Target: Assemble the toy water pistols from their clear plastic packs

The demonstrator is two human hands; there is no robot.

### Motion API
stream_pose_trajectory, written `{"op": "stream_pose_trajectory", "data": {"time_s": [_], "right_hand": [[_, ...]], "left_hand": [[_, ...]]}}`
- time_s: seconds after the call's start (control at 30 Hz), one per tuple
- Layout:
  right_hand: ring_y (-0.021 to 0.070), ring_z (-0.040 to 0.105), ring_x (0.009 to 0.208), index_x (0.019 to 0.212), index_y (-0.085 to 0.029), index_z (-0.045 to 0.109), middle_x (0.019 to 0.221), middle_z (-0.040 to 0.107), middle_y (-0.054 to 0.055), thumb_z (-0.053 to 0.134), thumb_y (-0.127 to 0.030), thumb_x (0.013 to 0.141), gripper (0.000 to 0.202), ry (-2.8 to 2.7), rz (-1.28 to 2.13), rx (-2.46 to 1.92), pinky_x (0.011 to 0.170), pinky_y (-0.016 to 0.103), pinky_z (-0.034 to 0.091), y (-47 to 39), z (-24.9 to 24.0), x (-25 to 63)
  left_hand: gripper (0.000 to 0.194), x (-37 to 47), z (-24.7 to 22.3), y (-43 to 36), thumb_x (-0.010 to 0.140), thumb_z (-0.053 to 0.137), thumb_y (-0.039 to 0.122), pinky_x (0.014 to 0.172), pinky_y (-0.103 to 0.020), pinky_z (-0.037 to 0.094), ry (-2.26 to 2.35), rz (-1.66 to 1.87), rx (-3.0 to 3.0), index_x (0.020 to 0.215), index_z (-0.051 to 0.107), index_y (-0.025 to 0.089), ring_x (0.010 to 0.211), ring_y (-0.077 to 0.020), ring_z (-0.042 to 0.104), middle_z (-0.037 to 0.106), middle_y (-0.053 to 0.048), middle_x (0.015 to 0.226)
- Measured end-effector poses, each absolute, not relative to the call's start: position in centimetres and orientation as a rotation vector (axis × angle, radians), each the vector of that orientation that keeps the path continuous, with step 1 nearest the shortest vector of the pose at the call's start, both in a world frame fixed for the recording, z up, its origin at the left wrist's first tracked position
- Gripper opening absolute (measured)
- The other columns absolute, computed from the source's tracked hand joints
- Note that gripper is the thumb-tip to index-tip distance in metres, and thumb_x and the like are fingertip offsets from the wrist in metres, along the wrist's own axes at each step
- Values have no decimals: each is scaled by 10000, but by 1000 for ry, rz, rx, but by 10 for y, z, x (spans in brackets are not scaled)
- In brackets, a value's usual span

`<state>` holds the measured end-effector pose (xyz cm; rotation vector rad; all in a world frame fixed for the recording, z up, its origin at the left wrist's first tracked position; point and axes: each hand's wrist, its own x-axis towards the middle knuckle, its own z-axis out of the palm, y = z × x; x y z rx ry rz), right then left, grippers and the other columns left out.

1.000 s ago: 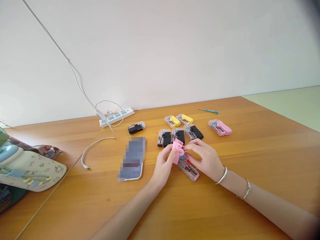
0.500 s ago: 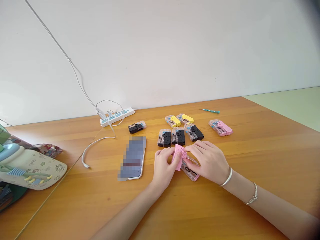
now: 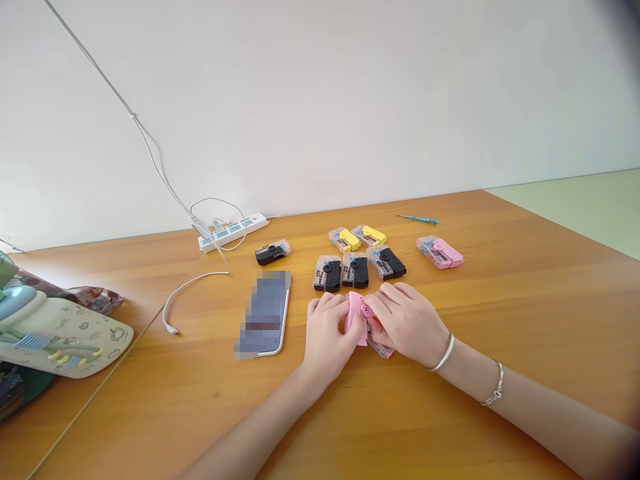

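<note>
A folding toy (image 3: 355, 313) of pink and clear plastic, partly unfolded, is between my two hands just above the table. My left hand (image 3: 327, 330) is closed round its pink section, with the thumb along the near side. My right hand (image 3: 407, 320) is closed on the other side, fingers at the round pivot and over the clear part. A bit of red shows under the right fingers; I cannot make out what it is. The lower end of the clear section sticks out below the right hand, and the rest is covered by fingers.
Behind my hands lie several similar folded toys: black (image 3: 355, 271), yellow (image 3: 369, 235) and pink (image 3: 441, 253). A black one (image 3: 273, 253) lies apart. A phone (image 3: 265, 313), a power strip (image 3: 235, 232), a white cable (image 3: 195, 275), a bottle (image 3: 70, 337) and a teal screwdriver (image 3: 423, 219) are around.
My right hand has shifted slightly left, its fingers now covering more of the pivot and clear part. A bit of red has come into sight there. My left hand keeps its hold.
</note>
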<state>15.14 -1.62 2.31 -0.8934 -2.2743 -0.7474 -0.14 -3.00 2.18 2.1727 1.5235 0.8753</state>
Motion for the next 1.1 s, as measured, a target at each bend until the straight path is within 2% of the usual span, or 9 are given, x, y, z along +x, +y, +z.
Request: {"op": "stream_pose_trajectory", "data": {"time_s": [0.5, 0.73, 0.83, 0.97, 1.1], "right_hand": [[154, 343, 549, 597, -176, 499, 528, 460, 7, 443, -97, 793, 219, -2301, -854, -854, 528, 314, 209, -12, 16, 148], [156, 386, 550, 617, -183, 499, 505, 451, 6, 442, -88, 807, 219, -2281, -786, -893, 508, 302, 225, -10, 19, 146], [141, 386, 526, 598, -176, 511, 474, 426, -3, 444, -78, 791, 226, -2217, -757, -950, 492, 280, 243, -8, 25, 147], [122, 393, 495, 594, -173, 547, 484, 470, -3, 433, -102, 808, 253, -2169, -724, -980, 488, 256, 277, -8, 30, 151], [109, 471, 521, 737, -182, 642, 505, 543, -15, 446, -153, 870, 238, -2131, -560, -1017, 496, 238, 313, -10, 33, 159]], "left_hand": [[309, 0, 23, -29, 861, 360, 293, 703, -292, 316, 1549, 822, 2043, 575, 389, 180, 649, -135, 404, 445, 31, 584], [344, 1, 22, -30, 878, 364, 284, 638, -279, 319, 1561, 844, 2062, 551, 377, 179, 616, -133, 385, 430, 26, 563], [349, 2, 24, -30, 876, 387, 307, 663, -282, 325, 1555, 887, 2054, 553, 381, 177, 633, -132, 396, 434, 27, 573], [339, 1, 27, -29, 885, 391, 338, 700, -280, 335, 1499, 901, 2003, 589, 453, 184, 677, -140, 428, 477, 26, 606], [334, -2, 27, -26, 887, 386, 364, 705, -281, 343, 1468, 938, 1948, 635, 528, 197, 713, -153, 450, 540, 18, 639]]}}
